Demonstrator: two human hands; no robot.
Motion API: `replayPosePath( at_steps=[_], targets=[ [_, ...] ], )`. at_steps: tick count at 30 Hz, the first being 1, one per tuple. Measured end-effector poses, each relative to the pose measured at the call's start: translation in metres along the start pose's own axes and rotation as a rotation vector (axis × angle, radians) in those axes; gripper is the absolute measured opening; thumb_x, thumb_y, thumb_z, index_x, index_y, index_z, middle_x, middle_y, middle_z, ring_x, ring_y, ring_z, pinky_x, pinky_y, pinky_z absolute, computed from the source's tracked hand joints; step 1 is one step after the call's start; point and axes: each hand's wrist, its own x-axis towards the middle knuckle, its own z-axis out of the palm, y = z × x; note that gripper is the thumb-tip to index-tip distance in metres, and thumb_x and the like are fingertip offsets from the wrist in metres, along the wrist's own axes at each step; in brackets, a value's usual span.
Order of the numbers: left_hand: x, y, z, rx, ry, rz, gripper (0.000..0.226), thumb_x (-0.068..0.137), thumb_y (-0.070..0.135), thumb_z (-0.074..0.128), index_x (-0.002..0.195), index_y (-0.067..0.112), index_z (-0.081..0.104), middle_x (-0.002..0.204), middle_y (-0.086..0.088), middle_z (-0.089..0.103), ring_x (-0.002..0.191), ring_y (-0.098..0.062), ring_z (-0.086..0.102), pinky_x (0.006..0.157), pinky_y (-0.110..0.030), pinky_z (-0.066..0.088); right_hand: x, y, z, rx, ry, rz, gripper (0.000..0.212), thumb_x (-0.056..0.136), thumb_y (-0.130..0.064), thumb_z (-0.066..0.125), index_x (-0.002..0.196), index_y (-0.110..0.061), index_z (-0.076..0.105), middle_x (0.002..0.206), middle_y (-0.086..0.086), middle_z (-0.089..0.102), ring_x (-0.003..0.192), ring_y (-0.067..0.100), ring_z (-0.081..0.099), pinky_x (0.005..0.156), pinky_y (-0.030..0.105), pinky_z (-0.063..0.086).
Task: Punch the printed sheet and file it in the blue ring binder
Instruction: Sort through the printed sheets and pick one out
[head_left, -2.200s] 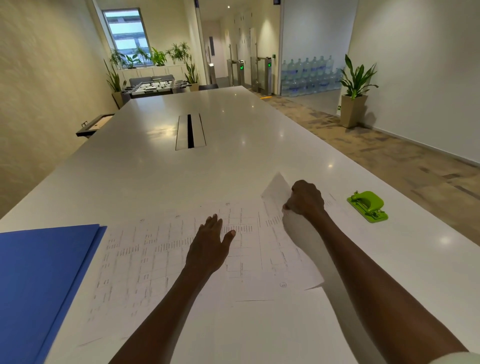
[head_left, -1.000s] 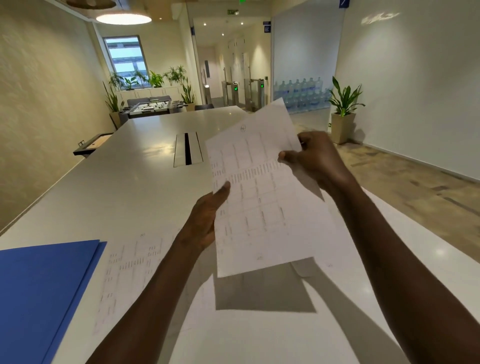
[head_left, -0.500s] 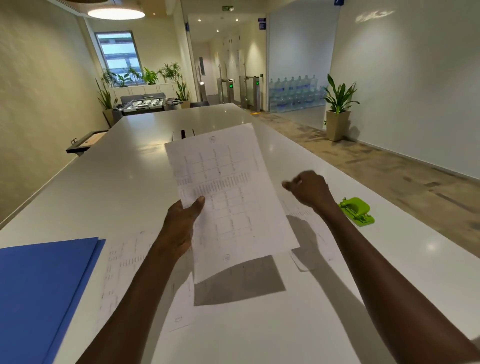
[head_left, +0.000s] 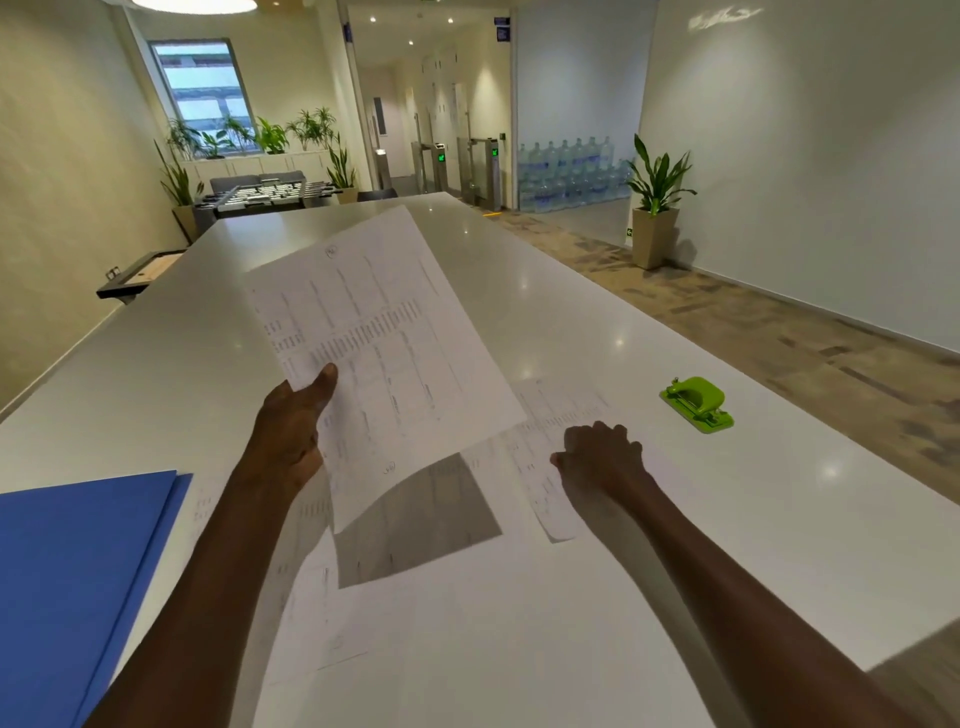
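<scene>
My left hand (head_left: 291, 426) holds a printed sheet (head_left: 384, 353) up above the white table (head_left: 727, 545), thumb on its left edge; the sheet tilts away to the right. My right hand (head_left: 602, 457) is down on another printed sheet (head_left: 545, 441) lying on the table, fingers curled at its edge; whether it pinches that paper I cannot tell. The green hole punch (head_left: 698, 402) sits on the table to the right of my right hand, untouched. The blue ring binder (head_left: 67, 582) lies shut at the lower left.
More printed sheets (head_left: 322, 613) lie flat under my arms. The table's right edge drops to a carpeted floor (head_left: 779, 322). A potted plant (head_left: 657, 202) and stacked water bottles (head_left: 566, 176) stand far behind. A cable slot is hidden behind the raised sheet.
The top sheet was lifted off the pile with both hands. My right hand has let go of it and dropped to the paper on the table; my left hand alone holds it now.
</scene>
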Motion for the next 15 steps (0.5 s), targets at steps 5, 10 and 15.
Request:
replayPosePath(
  at_steps=[5, 10, 15],
  targets=[
    [-0.003, 0.006, -0.005, 0.083, 0.015, 0.032, 0.023, 0.092, 0.024, 0.063, 0.115, 0.025, 0.065, 0.107, 0.004, 0.074, 0.096, -0.021, 0.072, 0.080, -0.043, 0.055, -0.005, -0.017, -0.004, 0.100, -0.043, -0.024, 0.052, 0.084, -0.054, 0.056, 0.117, -0.014, 0.057, 0.124, 0.013, 0.052, 0.118, 0.033, 0.042, 0.096, 0.044, 0.036],
    [-0.006, 0.011, -0.012, 0.147, 0.008, 0.070, 0.018, 0.093, 0.027, 0.060, 0.111, 0.028, 0.063, 0.108, 0.004, 0.072, 0.099, -0.026, 0.068, 0.079, -0.044, 0.055, -0.026, -0.057, 0.002, 0.177, 0.072, -0.154, 0.057, 0.084, -0.056, 0.058, 0.108, -0.004, 0.059, 0.117, 0.019, 0.055, 0.117, 0.036, 0.045, 0.091, 0.040, 0.041],
    [-0.009, 0.016, -0.024, 0.242, 0.010, 0.071, 0.029, 0.088, 0.039, 0.065, 0.115, 0.029, 0.062, 0.115, 0.000, 0.071, 0.104, -0.034, 0.065, 0.091, -0.057, 0.052, -0.039, -0.104, 0.008, 0.200, -0.056, -0.198, 0.058, 0.080, -0.058, 0.064, 0.098, -0.003, 0.054, 0.119, 0.020, 0.051, 0.114, 0.035, 0.043, 0.085, 0.038, 0.044]
  ],
)
